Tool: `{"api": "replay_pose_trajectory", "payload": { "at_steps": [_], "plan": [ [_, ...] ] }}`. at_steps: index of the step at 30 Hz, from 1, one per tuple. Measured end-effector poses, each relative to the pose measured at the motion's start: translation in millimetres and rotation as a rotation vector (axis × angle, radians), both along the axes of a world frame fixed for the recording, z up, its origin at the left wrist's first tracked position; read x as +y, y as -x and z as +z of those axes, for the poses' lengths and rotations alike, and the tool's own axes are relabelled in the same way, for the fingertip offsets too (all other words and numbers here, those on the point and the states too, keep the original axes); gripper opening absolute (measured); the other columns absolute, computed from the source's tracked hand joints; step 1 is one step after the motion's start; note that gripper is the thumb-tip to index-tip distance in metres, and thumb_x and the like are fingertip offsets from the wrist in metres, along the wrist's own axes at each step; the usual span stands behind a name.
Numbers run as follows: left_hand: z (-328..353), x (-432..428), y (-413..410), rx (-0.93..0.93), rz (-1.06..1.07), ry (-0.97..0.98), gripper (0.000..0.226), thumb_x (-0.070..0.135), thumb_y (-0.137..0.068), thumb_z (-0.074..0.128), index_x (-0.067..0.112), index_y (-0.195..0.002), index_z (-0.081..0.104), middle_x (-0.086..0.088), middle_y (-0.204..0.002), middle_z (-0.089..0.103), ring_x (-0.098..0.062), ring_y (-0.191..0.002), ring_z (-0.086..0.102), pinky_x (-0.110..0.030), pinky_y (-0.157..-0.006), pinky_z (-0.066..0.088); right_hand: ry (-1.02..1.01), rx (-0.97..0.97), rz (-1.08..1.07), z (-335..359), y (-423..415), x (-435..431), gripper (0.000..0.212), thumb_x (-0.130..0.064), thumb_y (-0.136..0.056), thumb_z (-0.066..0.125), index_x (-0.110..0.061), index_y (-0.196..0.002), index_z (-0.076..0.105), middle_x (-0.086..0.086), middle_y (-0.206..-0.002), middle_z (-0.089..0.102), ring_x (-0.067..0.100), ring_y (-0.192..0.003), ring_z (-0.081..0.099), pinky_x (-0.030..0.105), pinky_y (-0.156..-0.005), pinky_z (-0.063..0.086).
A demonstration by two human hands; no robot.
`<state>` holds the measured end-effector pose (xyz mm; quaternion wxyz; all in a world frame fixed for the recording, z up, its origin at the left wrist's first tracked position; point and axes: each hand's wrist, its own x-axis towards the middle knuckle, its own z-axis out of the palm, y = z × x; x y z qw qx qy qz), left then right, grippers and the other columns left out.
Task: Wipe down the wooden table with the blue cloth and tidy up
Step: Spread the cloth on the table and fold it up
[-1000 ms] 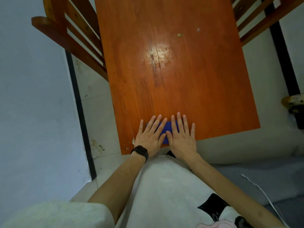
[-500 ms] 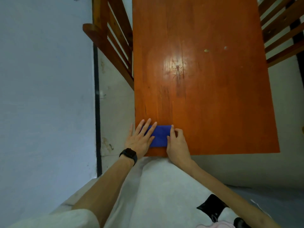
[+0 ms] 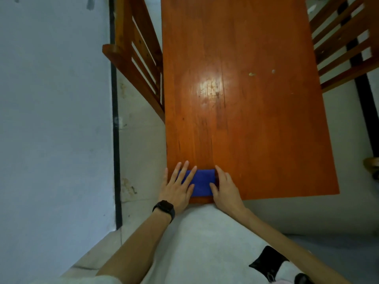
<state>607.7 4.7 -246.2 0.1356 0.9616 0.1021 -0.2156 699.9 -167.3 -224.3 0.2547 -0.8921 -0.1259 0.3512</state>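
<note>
At the near left corner of the table: the blue cloth [image 3: 202, 183] lies flat and folded, close to the near edge.
Cloth axis: its long side runs left to right, parallel with the near edge; the short sides point to the two hands.
Left hand [image 3: 178, 189]: it lies flat with the fingers [image 3: 183, 173] spread, covering the left end of the cloth; the little finger is at the left edge of the table.
Right hand [image 3: 225, 187]: it rests against the right end of the cloth with fingers half bent, the thumb on the cloth; it clamps nothing that I can see.
Hands to each other: apart, with the bare middle of the cloth between them.
Table [image 3: 256, 124]: one, wooden, orange-brown, with its long axis going away from the person.
Count: one cloth, two hands, one black watch [image 3: 164, 209] on the left wrist, two slatted chairs, chair on the left [image 3: 135, 58] and chair on the right [image 3: 344, 44].
Marks: two small pale specks [image 3: 252, 74] lie right of the shiny spot, far from the cloth.
Open room: the whole top beyond and right of the cloth is bare wood.
Edges: the left chair is touching or just beside the left side of the table; I cannot tell which.
Left side: a pale wall [image 3: 53, 119] stands near, with a narrow strip of floor between.
</note>
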Motion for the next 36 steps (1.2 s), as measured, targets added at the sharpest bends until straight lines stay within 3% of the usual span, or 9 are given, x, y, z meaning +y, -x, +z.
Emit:
{"api": "replay_pose_trajectory", "payload": {
  "at_steps": [3,7,13,18,22,25,28,32,36],
  "plan": [
    [1,-5,-2,-0.088,-0.030,0.005,0.064,0.046,-0.099,0.029,0.023,-0.156,0.011,-0.003,-0.163,0.011,-0.023,-0.149,0.011,-0.054,-0.115,0.008,-0.037,-0.039,0.019,5,-2,-2,0.070,-0.032,-0.098,0.054,-0.028,-0.156,0.015,0.002,-0.144,0.043,0.012,-0.115,0.051,0.024,-0.091,0.045],
    [-1,-31,-12,-0.095,-0.083,0.061,0.064,0.046,-0.101,0.027,0.020,-0.155,0.006,0.000,-0.163,0.010,-0.020,-0.150,0.009,-0.048,-0.118,0.003,0.066,-0.388,0.361,-1,7,-15,0.067,-0.036,-0.099,0.046,-0.030,-0.157,0.014,0.005,-0.161,0.020,0.024,-0.138,0.034,0.039,-0.107,0.040],
    [-18,-33,-4,-0.035,-0.022,0.055,0.063,0.050,-0.101,0.023,0.023,-0.156,0.008,0.002,-0.163,0.013,-0.016,-0.150,0.005,-0.045,-0.119,-0.001,0.250,-0.282,0.484,-17,19,-25,0.067,-0.046,-0.100,0.033,-0.033,-0.156,-0.003,0.001,-0.166,-0.004,0.025,-0.152,0.003,0.053,-0.120,0.020],
    [-15,-30,-5,-0.019,-0.038,0.066,0.064,0.051,-0.101,0.027,0.023,-0.156,0.012,0.003,-0.163,0.015,-0.013,-0.149,0.003,-0.044,-0.119,-0.005,0.333,-0.271,0.290,-18,26,-31,0.062,-0.055,-0.101,0.015,-0.037,-0.155,-0.010,-0.003,-0.164,-0.015,0.022,-0.151,-0.014,0.053,-0.121,0.000],
    [-15,-32,-6,-0.016,-0.029,0.053,0.064,0.052,-0.101,0.029,0.023,-0.156,0.017,0.003,-0.162,0.017,-0.014,-0.148,0.006,-0.044,-0.118,-0.001,0.423,-0.282,0.331,-23,23,-54,0.063,-0.059,-0.098,0.009,-0.039,-0.154,-0.012,-0.004,-0.163,-0.020,0.022,-0.150,-0.021,0.062,-0.116,-0.002],
    [-13,-32,-7,0.018,-0.027,0.039,0.064,0.053,-0.101,0.024,0.025,-0.157,0.008,0.004,-0.163,0.010,-0.014,-0.150,0.002,-0.042,-0.119,-0.010,0.395,-0.274,0.381,-21,17,-59,0.063,-0.060,-0.098,0.011,-0.042,-0.153,-0.014,-0.006,-0.163,-0.022,0.021,-0.149,-0.023,0.063,-0.116,-0.003],
    [-10,-35,-9,0.033,-0.029,0.010,0.063,0.053,-0.102,0.013,0.030,-0.152,-0.017,0.009,-0.161,-0.015,-0.013,-0.147,-0.018,-0.038,-0.114,-0.026,0.381,-0.220,0.391,-12,13,-59,0.063,-0.056,-0.101,0.019,-0.044,-0.152,-0.015,-0.008,-0.162,-0.024,0.020,-0.148,-0.025,0.063,-0.117,0.000],
    [-1,-40,-10,0.041,-0.015,-0.021,0.061,0.052,-0.101,0.007,0.030,-0.145,-0.030,0.011,-0.154,-0.032,-0.013,-0.144,-0.027,-0.040,-0.113,-0.026,0.337,-0.090,0.382,9,1,-59,0.065,-0.047,-0.102,0.034,-0.040,-0.155,-0.003,-0.008,-0.164,-0.014,0.019,-0.152,-0.011,0.056,-0.119,0.012],
    [11,-50,-13,0.053,0.019,-0.029,0.060,0.050,-0.102,0.008,0.031,-0.146,-0.029,0.008,-0.152,-0.034,-0.016,-0.145,-0.026,-0.046,-0.115,-0.018,0.045,0.065,0.044,56,-29,-68,0.069,-0.042,-0.101,0.045,-0.034,-0.157,0.006,0.004,-0.150,0.046,0.023,-0.130,0.050,0.032,-0.102,0.042]
  ]
}}
